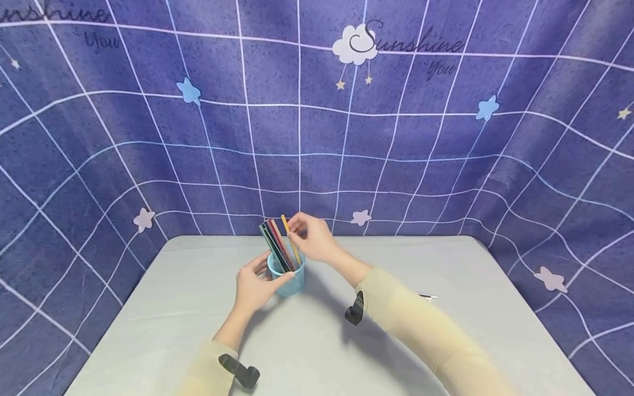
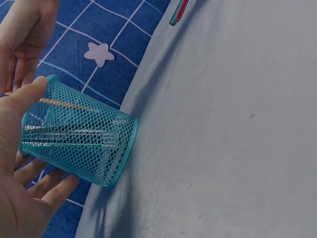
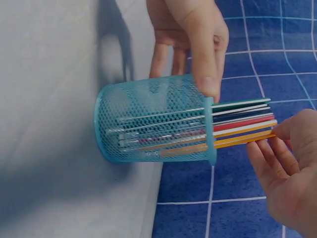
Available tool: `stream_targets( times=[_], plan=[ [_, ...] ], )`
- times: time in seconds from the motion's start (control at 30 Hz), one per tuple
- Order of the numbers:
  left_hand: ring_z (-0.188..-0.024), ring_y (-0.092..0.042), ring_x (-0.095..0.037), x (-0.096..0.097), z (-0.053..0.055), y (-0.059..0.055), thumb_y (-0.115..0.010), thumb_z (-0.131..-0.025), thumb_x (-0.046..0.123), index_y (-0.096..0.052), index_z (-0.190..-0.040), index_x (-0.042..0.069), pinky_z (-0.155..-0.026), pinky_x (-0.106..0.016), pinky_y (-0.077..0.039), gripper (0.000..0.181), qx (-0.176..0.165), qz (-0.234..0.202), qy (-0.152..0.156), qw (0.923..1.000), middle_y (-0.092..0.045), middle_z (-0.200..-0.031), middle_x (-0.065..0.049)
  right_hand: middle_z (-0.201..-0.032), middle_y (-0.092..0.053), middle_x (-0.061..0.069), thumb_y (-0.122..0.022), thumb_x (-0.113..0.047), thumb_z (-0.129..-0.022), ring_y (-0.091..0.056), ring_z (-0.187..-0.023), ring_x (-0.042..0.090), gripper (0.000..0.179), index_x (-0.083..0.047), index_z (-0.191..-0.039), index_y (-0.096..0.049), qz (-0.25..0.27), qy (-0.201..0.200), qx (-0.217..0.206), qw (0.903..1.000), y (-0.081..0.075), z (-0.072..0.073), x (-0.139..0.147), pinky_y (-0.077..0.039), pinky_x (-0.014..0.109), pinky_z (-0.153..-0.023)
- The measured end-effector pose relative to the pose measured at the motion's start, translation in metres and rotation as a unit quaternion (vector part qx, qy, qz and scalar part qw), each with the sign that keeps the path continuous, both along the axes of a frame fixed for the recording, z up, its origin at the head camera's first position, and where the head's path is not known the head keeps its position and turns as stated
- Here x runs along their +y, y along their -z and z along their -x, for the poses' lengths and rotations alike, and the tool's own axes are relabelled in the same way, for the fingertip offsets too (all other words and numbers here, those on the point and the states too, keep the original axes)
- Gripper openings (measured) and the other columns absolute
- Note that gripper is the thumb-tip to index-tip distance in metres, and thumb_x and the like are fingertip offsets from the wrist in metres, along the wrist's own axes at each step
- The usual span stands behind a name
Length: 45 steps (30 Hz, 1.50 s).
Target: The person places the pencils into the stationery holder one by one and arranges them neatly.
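Cloth [image 1: 109, 181] in blue with a pale grid and stars rises at the far left and runs behind the grey-white table [image 1: 163, 324]. A left sleeve [image 1: 200, 371] with a black strap [image 1: 239, 371] leads to the left hand [image 1: 253, 286], its thumb at the rim and its fingers round the side of a light-blue mesh cup [image 1: 291, 286], holding it. The cup stands on the table, near its far edge. Several dark, red and green pens [image 1: 274, 242] lean leftward in it. On their right, a yellow pencil [image 1: 296, 252] has its lower end inside the cup; the right hand [image 1: 317, 237] pinches its upper part between thumb and fingers. Farther right, beyond the right sleeve [image 1: 421, 324], slim loose pens [image 1: 428, 297] lie on the table.
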<state>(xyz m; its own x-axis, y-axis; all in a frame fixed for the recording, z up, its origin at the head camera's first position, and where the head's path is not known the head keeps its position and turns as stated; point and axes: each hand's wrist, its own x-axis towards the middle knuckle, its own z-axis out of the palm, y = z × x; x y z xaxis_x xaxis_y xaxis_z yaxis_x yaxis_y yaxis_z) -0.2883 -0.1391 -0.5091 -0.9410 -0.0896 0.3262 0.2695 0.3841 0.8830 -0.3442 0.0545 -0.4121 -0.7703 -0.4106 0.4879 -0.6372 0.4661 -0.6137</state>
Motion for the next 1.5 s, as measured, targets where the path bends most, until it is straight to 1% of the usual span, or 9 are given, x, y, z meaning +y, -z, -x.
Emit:
stream_targets(
  times=[0.1, 0.23, 0.33, 0.5, 0.73, 0.83, 1.03, 1.27, 1.5],
  plan=[
    [-0.119, -0.074, -0.042, -0.002, -0.003, 0.001, -0.099, -0.075, 0.032, -0.063, -0.143, -0.001, -0.1, -0.052, -0.065, 0.084, -0.009, 0.003, 0.002, 1.0, -0.074, -0.13, -0.024, -0.099, -0.077, 0.009, -0.07, -0.006, -0.1, -0.077, -0.091, 0.022, 0.007, -0.005, -0.107, -0.068, -0.011, 0.0, -0.011, 0.9999, 0.005, 0.001, -0.006, -0.069, 0.036, -0.081],
    [-0.119, -0.074, -0.042, -0.003, -0.003, 0.004, -0.099, -0.075, 0.032, -0.063, -0.143, -0.001, -0.099, -0.051, -0.066, 0.084, -0.011, -0.003, -0.002, 0.9999, -0.074, -0.13, -0.024, -0.098, -0.077, 0.009, -0.07, -0.007, -0.101, -0.077, -0.089, 0.02, 0.007, -0.005, -0.107, -0.069, -0.025, 0.009, -0.009, 0.9996, 0.008, 0.003, -0.013, -0.067, 0.028, -0.079],
    [-0.119, -0.074, -0.042, -0.003, -0.002, 0.002, -0.1, -0.074, 0.032, -0.063, -0.143, -0.001, -0.099, -0.05, -0.066, 0.084, -0.012, -0.004, -0.003, 0.9999, -0.074, -0.131, -0.024, -0.096, -0.077, 0.008, -0.071, -0.007, -0.1, -0.076, -0.087, 0.02, 0.007, -0.004, -0.105, -0.069, -0.037, 0.019, -0.001, 0.9991, 0.01, 0.005, -0.016, -0.066, 0.024, -0.078],
    [-0.119, -0.074, -0.042, -0.004, 0.0, -0.002, -0.1, -0.074, 0.031, -0.063, -0.143, -0.001, -0.098, -0.05, -0.066, 0.085, -0.012, -0.004, 0.0, 0.9999, -0.074, -0.131, -0.024, -0.095, -0.077, 0.009, -0.071, -0.005, -0.099, -0.076, -0.086, 0.02, 0.006, -0.003, -0.104, -0.069, -0.046, 0.029, 0.005, 0.9985, 0.014, 0.009, -0.02, -0.066, 0.023, -0.077],
    [-0.118, -0.075, -0.041, -0.006, 0.0, -0.003, -0.101, -0.073, 0.031, -0.065, -0.142, 0.001, -0.098, -0.05, -0.066, 0.083, -0.012, 0.002, -0.005, 0.9999, -0.075, -0.13, -0.023, -0.095, -0.077, 0.009, -0.071, -0.005, -0.098, -0.076, -0.087, 0.021, 0.008, -0.003, -0.105, -0.07, -0.051, 0.031, -0.011, 0.9981, 0.017, 0.013, -0.024, -0.065, 0.023, -0.078],
    [-0.117, -0.075, -0.041, -0.007, 0.0, -0.003, -0.101, -0.073, 0.03, -0.066, -0.142, 0.002, -0.098, -0.051, -0.066, 0.082, -0.01, 0.004, -0.009, 0.9999, -0.075, -0.129, -0.022, -0.096, -0.077, 0.01, -0.071, -0.005, -0.098, -0.076, -0.087, 0.021, 0.008, -0.002, -0.105, -0.069, -0.051, 0.03, -0.007, 0.9982, 0.017, 0.013, -0.026, -0.066, 0.023, -0.079],
    [-0.116, -0.076, -0.041, -0.004, 0.001, -0.002, -0.101, -0.073, 0.03, -0.066, -0.141, 0.001, -0.097, -0.051, -0.066, 0.082, -0.003, -0.001, -0.001, 1.0, -0.076, -0.127, -0.023, -0.097, -0.076, 0.011, -0.072, -0.005, -0.098, -0.076, -0.088, 0.021, 0.012, 0.001, -0.108, -0.068, -0.048, 0.043, 0.006, 0.9979, 0.017, 0.012, -0.024, -0.065, 0.021, -0.078],
    [-0.115, -0.076, -0.041, -0.003, 0.001, -0.003, -0.101, -0.073, 0.028, -0.065, -0.141, 0.0, -0.096, -0.05, -0.067, 0.082, -0.002, -0.008, -0.002, 1.0, -0.076, -0.127, -0.023, -0.096, -0.076, 0.012, -0.072, -0.002, -0.095, -0.076, -0.086, 0.021, 0.012, 0.001, -0.107, -0.069, -0.019, 0.039, 0.014, 0.999, 0.008, 0.003, -0.004, -0.067, 0.024, -0.078],
    [-0.116, -0.075, -0.041, -0.004, 0.0, -0.003, -0.101, -0.072, 0.028, -0.065, -0.141, 0.0, -0.096, -0.049, -0.067, 0.084, -0.01, -0.01, -0.005, 0.9999, -0.076, -0.128, -0.023, -0.099, -0.077, 0.013, -0.072, -0.002, -0.094, -0.076, -0.088, 0.025, 0.012, 0.001, -0.106, -0.07, -0.044, 0.041, 0.018, 0.998, -0.008, 0.0, 0.05, -0.068, 0.031, -0.083]
  ],
)
